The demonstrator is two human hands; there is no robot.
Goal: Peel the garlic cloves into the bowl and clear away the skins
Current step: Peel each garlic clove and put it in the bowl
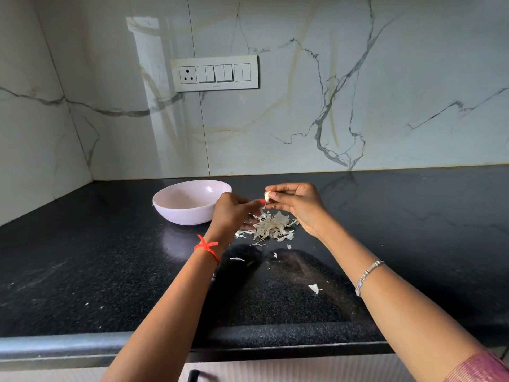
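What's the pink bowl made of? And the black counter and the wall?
The bowl looks like smooth plastic or melamine, pale pink with a soft shine; ceramic is possible. The counter looks like polished black stone, maybe granite: speckled and reflective. The wall looks like glossy marble or marble-look tile: white, grey veins, thin joints.

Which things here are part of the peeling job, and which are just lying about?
In the job: garlic clove, pinched by the right hand; left hand beside it; bowl; skin pile; stray skin scraps on the countertop.
Just there: wall switch panel; red wrist thread; bracelet.
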